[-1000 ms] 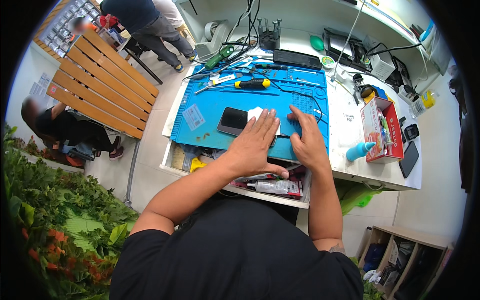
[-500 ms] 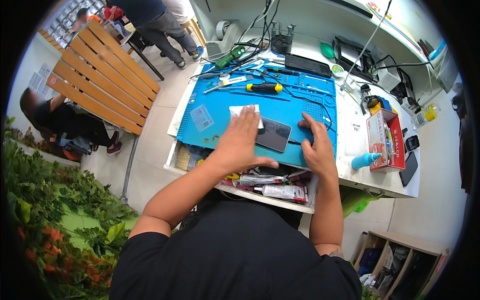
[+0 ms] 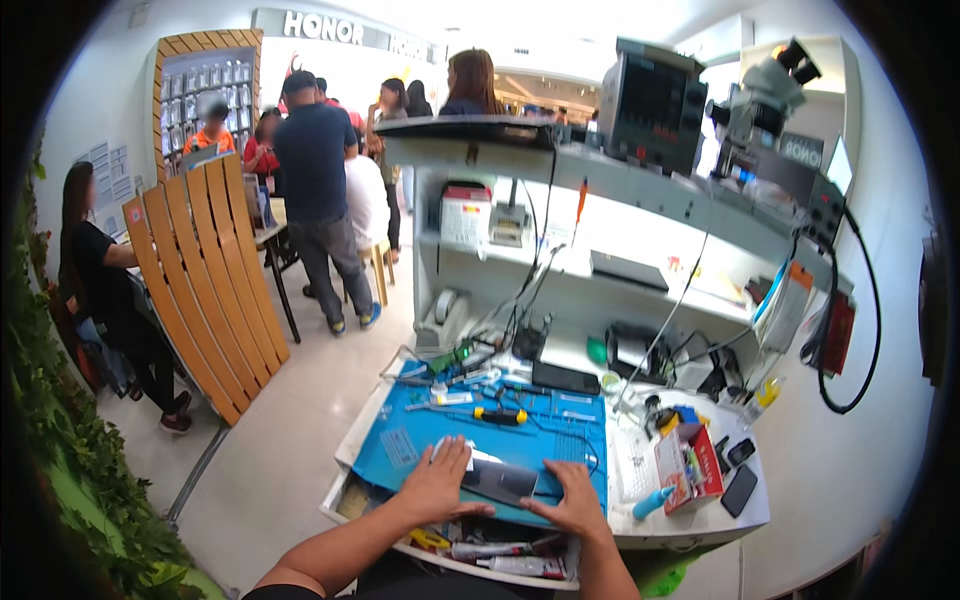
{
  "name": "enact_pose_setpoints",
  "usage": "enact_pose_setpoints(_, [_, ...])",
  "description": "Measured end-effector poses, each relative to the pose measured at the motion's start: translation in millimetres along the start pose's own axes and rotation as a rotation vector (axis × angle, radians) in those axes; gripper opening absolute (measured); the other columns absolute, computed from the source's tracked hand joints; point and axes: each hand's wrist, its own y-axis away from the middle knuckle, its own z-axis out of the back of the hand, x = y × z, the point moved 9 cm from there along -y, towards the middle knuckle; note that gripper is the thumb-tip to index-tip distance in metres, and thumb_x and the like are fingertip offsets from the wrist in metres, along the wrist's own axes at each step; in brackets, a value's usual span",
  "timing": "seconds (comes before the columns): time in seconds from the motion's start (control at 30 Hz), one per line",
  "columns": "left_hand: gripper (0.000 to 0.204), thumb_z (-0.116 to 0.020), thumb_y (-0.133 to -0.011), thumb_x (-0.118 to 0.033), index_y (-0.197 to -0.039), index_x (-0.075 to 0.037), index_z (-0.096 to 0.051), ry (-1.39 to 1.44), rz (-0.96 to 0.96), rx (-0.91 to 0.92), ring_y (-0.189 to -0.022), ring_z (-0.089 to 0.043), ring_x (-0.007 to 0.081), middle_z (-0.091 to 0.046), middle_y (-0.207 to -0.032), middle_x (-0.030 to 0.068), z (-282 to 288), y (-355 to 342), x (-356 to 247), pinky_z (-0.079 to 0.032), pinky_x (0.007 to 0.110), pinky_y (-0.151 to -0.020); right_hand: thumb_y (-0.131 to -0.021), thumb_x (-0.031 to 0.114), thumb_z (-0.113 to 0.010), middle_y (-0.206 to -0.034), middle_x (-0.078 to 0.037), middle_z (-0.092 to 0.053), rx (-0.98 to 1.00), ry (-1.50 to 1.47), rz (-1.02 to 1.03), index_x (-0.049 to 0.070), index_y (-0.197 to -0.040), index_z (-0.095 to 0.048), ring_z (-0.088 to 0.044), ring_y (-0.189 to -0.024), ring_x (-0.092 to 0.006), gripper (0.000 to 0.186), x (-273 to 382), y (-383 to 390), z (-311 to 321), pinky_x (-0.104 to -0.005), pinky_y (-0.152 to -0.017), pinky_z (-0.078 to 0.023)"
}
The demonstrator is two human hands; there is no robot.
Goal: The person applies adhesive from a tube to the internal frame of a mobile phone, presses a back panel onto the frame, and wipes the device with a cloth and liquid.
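Observation:
A dark smartphone [image 3: 502, 481] lies flat on a blue repair mat [image 3: 385, 430], its screen catching light. My left hand [image 3: 435, 485] rests flat at the phone's left end, fingers stretched out over a small white cloth or tissue [image 3: 469, 462], mostly hidden under them. At the phone's right end is my right hand [image 3: 572, 500], with thumb and forefinger spread; whether it touches the phone I cannot tell. A black cable runs beside that hand. Beyond the phone lies a yellow-and-black screwdriver [image 3: 500, 416].
Below the mat an open drawer [image 3: 490, 575] holds tubes. At right are a light-blue bottle [image 3: 652, 502], a red-and-white box [image 3: 690, 470] and a black phone [image 3: 739, 492]. A shelf bears a microscope [image 3: 765, 95]. Several people stand beyond a slatted wooden panel [image 3: 215, 290].
The view has tilted up, bringing the shelf and the people beyond into sight. My right hand has come closer to the phone's right end; my left stays over the white piece.

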Motion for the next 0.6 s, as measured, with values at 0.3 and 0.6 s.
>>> enact_pose_setpoints(0.3, [0.142,-0.048,-0.091,-0.104,-0.177,0.008,-0.028,-0.061,-0.107,0.112,-0.175,-0.019,0.0484,-0.024,-0.186,0.0335,-7,-13,9,-0.018,0.061,-0.141,-0.071,0.062,-0.103,-0.136,-0.014,-0.071,0.033,0.094,-0.029,0.011,-0.132,-0.085,-0.060,-0.133,-0.0375,0.082,-9,9,-6,-0.0485,-0.116,-0.053])
enact_pose_setpoints(0.6, [0.145,-0.047,-0.092,-0.103,-0.175,0.014,-0.025,0.077,-0.221,-0.042,-0.173,-0.023,0.0509,-0.028,-0.182,0.0385,12,-4,6,-0.019,0.058,-0.141,-0.071,0.059,-0.103,-0.136,-0.014,-0.072,0.024,0.100,-0.058,0.011,-0.133,-0.085,-0.060,-0.135,-0.0359,0.080,-2,6,-3,-0.0470,-0.117,-0.051])
